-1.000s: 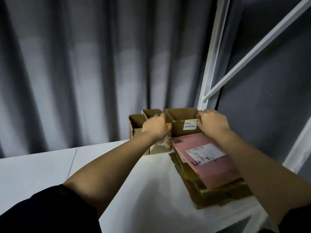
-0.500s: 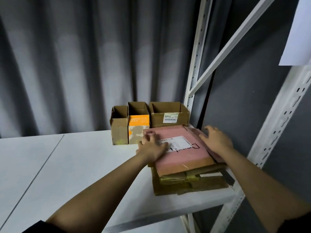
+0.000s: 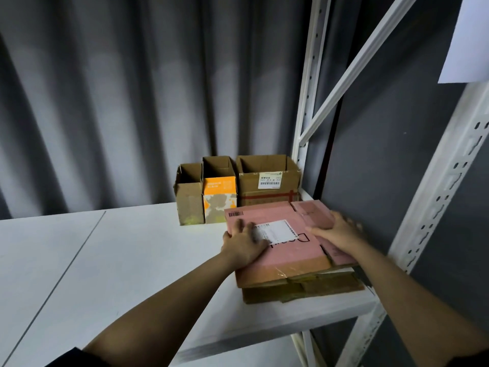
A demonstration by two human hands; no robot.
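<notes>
Pressing down on the pink flattened carton (image 3: 291, 256), the left hand (image 3: 244, 247) lies flat with fingers spread and straight. It sits just inside the carton's left edge, beside the white shipping label (image 3: 277, 231). The right hand (image 3: 336, 231) rests on the carton's right-hand flap, fingers extended though blurred at the tips, thumb pointing toward the label. Neither hand curls round an edge. The carton tops a stack of flattened brown cardboard (image 3: 317, 287) at the right end of the white shelf board (image 3: 132, 260), and the stack's near edge lies close to the board's front lip. To the right, the stack ends near the front upright (image 3: 436, 207) of the rack, so room there is tight. Just behind the carton's far edge stand three open boxes in a row: a small brown box (image 3: 189, 205), an orange-printed box (image 3: 219, 200) and a larger labelled box (image 3: 267, 186) just beside the rear upright (image 3: 307, 102). Open room lies leftward, where the board runs on wide before a grey curtain (image 3: 119, 88).
</notes>
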